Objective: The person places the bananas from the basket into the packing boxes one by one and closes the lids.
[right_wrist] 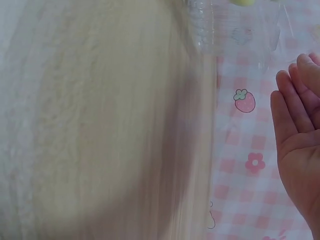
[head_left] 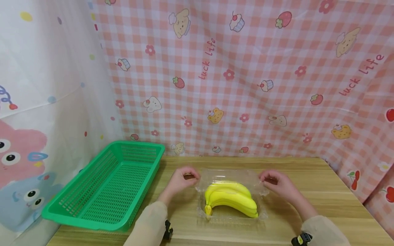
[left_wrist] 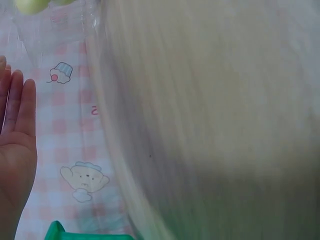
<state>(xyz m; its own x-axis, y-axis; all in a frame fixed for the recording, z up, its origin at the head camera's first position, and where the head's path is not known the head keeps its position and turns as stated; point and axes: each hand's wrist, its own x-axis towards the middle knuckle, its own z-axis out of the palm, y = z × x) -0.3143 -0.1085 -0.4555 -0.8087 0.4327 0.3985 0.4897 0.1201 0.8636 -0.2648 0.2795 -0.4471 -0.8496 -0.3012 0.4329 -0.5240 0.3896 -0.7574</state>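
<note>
A clear plastic clamshell box (head_left: 201, 213) stands on the wooden table, with a bunch of yellow bananas (head_left: 231, 200) inside. Its transparent lid (head_left: 227, 175) is raised at the back, tilted over the fruit. At the lid's left corner my left hand (head_left: 181, 179) pinches the edge between thumb and fingertips. My right hand (head_left: 280, 184) pinches the opposite corner the same way. Each wrist view shows part of its hand, left (left_wrist: 17, 130) and right (right_wrist: 300, 125), at the frame's side; a bit of the box (right_wrist: 235, 25) appears at the top.
A green plastic basket (head_left: 123, 184) with slotted walls sits on the table to the left. Behind the wooden table (head_left: 338, 205) hangs a pink checked cloth (head_left: 197, 99), and a white patterned curtain (head_left: 55, 82) hangs at the left.
</note>
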